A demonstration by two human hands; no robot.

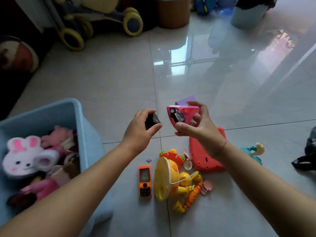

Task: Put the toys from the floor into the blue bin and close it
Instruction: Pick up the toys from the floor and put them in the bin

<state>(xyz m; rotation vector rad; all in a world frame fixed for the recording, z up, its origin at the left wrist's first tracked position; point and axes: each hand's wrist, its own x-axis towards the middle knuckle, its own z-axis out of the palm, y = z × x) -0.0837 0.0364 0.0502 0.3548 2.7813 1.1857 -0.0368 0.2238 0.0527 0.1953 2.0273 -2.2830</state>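
Nearest, at six o'clock on the tiled floor, lies a heap of toys between the two forearms. It holds an orange toy phone lying face up, and just to its right a yellow plastic toy with a white string across it and an orange jointed part touching it. A small pink clip lies beside that. A tiny lilac piece sits just beyond the phone. A coral-red flat toy lies at five o'clock, partly hidden under the right wrist. Further right, at four o'clock, are a teal figure and a black strap-like thing at the edge.

At eight o'clock stands the blue bin, its top open, with a white bunny plush and pink soft toys inside. The left forearm crosses in front of its near corner.

Above the heap, near the centre, the left hand curls its fingers and thumb round a small black object. Just beside it, the right hand grips a pink box printed with a car, and a purple piece shows behind the box.

Beyond the hands the floor shines with reflections. At eleven o'clock are stroller wheels, at twelve a brown round tub, and at one a pale green container.
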